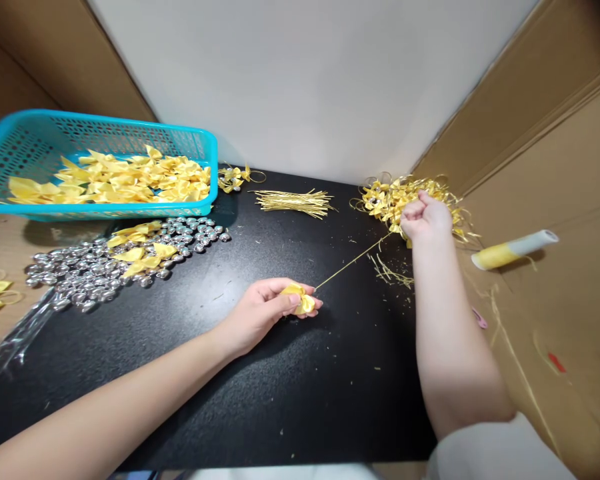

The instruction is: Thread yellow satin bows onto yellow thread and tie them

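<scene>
Low over the middle of the black table [230, 400], my left hand [265, 310] pinches a yellow ribbon bow [306, 305] between thumb and fingers. A thin gold cord [353, 261] runs taut from the bow up to my right hand [427, 217]. My right fingers are closed in a fist around the cord's far end, which they hide. Directly behind that hand lies a heap of finished-looking yellow bows with gold loops and silver beads [387, 200].
A turquoise basket [130, 208] of yellow bows stands at the back left. Silver beads [93, 267] spread before it. A bundle of gold cords [295, 202] lies at the back; cord scraps [393, 273] and a yellow-white tube [515, 250] are at right. Cardboard walls [565, 147] flank the table.
</scene>
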A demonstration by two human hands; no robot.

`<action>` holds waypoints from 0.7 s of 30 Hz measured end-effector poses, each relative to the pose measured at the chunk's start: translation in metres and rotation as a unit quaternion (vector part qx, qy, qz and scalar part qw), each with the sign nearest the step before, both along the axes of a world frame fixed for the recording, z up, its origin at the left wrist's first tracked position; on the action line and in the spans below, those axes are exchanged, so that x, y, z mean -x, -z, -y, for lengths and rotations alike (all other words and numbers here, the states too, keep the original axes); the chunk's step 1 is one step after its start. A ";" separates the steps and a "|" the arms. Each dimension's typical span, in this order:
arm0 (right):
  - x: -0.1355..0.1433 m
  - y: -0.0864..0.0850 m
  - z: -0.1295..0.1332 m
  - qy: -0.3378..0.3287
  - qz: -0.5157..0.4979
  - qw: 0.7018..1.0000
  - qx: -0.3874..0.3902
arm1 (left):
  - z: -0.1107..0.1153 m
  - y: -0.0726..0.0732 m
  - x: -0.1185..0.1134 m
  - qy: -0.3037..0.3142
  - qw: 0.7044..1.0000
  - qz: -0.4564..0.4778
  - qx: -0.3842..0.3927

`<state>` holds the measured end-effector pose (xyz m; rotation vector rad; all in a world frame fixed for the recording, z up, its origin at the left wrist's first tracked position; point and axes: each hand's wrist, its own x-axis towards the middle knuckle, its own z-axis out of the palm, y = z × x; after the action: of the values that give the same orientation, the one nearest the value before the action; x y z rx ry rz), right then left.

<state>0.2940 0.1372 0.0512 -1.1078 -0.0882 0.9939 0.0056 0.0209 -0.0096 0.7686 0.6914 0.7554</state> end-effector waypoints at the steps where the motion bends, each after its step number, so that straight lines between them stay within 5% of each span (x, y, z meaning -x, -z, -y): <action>1: -0.001 0.000 0.000 0.001 0.001 1.000 -0.001 | 0.000 0.000 0.000 -0.001 1.000 -0.001 -0.003; 8: -0.009 0.005 -0.002 -0.007 0.018 1.000 -0.002 | 0.001 0.000 0.004 0.016 0.996 -0.052 -0.074; 11: -0.008 0.005 -0.002 -0.018 0.027 0.999 -0.017 | 0.000 -0.005 0.011 0.040 0.953 -0.173 -0.246; 13: -0.003 0.004 -0.001 -0.035 0.032 0.998 -0.034 | 0.002 -0.009 0.015 0.053 0.860 -0.263 -0.435; 16: 0.009 0.003 0.002 -0.092 0.035 0.994 -0.041 | 0.010 -0.010 0.017 0.084 0.667 -0.382 -0.634; 18: 0.019 0.004 0.003 -0.137 0.033 0.990 -0.031 | 0.018 -0.010 0.013 0.111 0.567 -0.447 -0.683; 21: 0.033 0.009 0.002 -0.183 0.036 0.982 -0.007 | 0.034 -0.007 0.005 0.156 0.475 -0.508 -0.701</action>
<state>0.2613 0.1353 0.0422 -1.1370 -0.3674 1.2769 0.0011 -0.0127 -0.0022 2.9837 0.7982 0.2683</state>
